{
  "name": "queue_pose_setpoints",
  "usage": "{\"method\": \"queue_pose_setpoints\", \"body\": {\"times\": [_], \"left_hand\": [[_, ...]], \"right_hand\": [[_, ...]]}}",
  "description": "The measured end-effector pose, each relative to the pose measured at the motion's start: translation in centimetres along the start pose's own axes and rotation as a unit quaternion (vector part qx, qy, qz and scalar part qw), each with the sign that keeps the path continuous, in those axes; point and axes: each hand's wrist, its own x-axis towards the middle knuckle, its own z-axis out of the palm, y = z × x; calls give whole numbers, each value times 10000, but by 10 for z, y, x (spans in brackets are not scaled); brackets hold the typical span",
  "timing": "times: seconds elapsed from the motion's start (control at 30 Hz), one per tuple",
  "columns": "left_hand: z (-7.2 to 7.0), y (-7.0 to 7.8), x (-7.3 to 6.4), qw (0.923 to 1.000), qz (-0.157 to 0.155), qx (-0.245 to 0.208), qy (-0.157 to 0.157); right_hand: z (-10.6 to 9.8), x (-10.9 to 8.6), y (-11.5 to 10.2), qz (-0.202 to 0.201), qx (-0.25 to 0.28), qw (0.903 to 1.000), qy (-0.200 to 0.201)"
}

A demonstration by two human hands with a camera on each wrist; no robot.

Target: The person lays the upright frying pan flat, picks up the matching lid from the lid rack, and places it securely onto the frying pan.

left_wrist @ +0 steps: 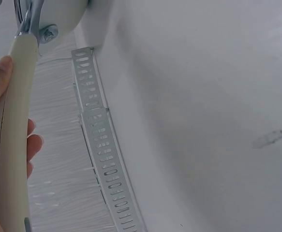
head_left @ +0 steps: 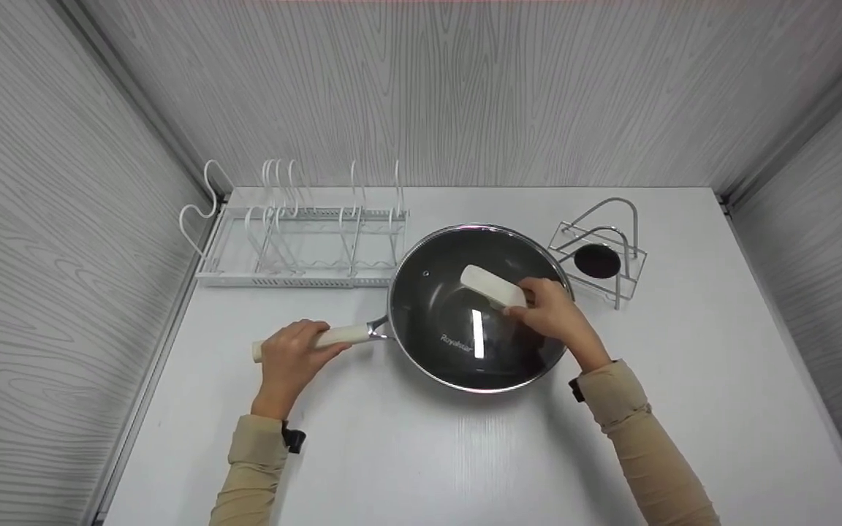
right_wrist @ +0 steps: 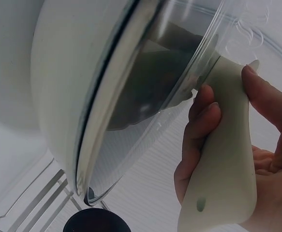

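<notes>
A cream frying pan (right_wrist: pixel 58 87) sits near the middle of the white table, covered by a glass lid (head_left: pixel 457 256) with a metal rim. My left hand (head_left: pixel 293 354) grips the pan's cream handle (left_wrist: pixel 15 121), thumb on one side and fingertips showing on the other. On the lid stands a broad cream knob (head_left: pixel 490 285). My right hand (head_left: pixel 549 310) holds this knob at its right end; in the right wrist view the thumb and fingers lie on opposite sides of the knob (right_wrist: pixel 225 150). The lid rests on the pan's rim.
Left of the pan, a white wire dish rack (head_left: pixel 297 281) with upright loops stands toward the back. A small metal lid stand (head_left: pixel 629 270) with a dark round piece (head_left: pixel 596 261) is just right of the pan. Grey wood-grain walls (head_left: pixel 450 95) enclose the table.
</notes>
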Motion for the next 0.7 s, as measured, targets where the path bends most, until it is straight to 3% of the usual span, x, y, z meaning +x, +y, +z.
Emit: {"method": "queue_pose_setpoints", "body": {"times": [0.47,0.7], "left_hand": [[-5,-3,0,9997,-44,143,-186],[-3,1,3,9998,87,70,-140]], "right_hand": [[5,-1,-3,45,21,10000,35],[2,-6,-1,-159,230,9988,403]]}}
